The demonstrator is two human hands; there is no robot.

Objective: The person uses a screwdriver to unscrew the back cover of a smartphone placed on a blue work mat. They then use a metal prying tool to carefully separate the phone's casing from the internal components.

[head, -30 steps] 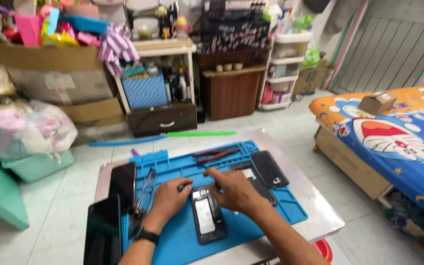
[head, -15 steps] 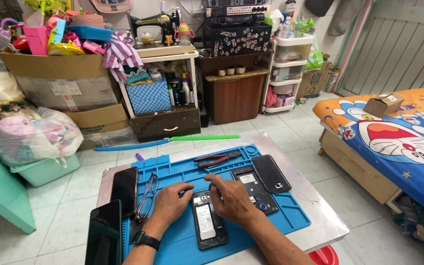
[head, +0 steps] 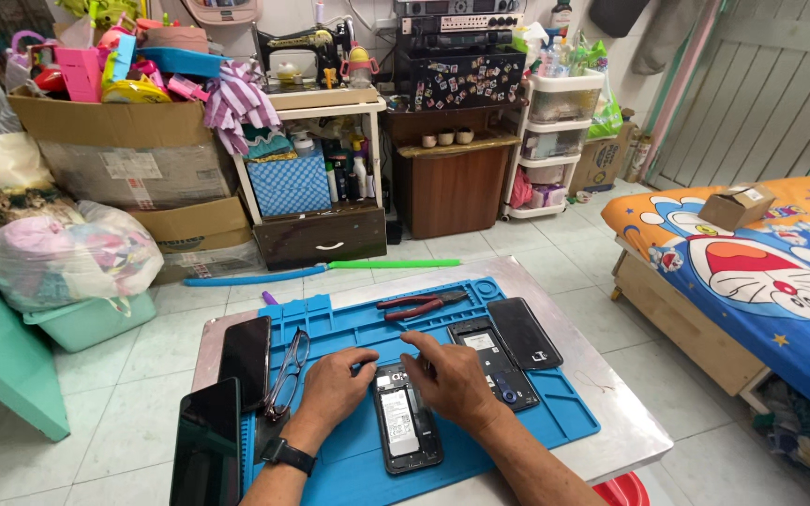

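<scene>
An opened black phone point(head: 405, 429) lies back-up on the blue work mat point(head: 555, 422), its battery showing. My left hand point(head: 330, 384) rests on the mat at the phone's top left corner, fingertips touching its edge. My right hand point(head: 452, 379) lies over the phone's top right corner, fingers spread and pressing down. Neither hand holds a tool. A black watch is on my left wrist.
On the mat lie a second opened phone point(head: 491, 361), a black back cover point(head: 524, 333), red-handled pliers point(head: 419, 305) and glasses point(head: 288, 370). Two dark phones point(head: 246, 359) point(head: 206, 456) lie at the table's left. A bed point(head: 761, 272) stands right; boxes and shelves crowd the back.
The view has tilted down slightly. Both hands stay at the top of the opened phone, with the right hand's fingers shifted a little over its upper corner.
</scene>
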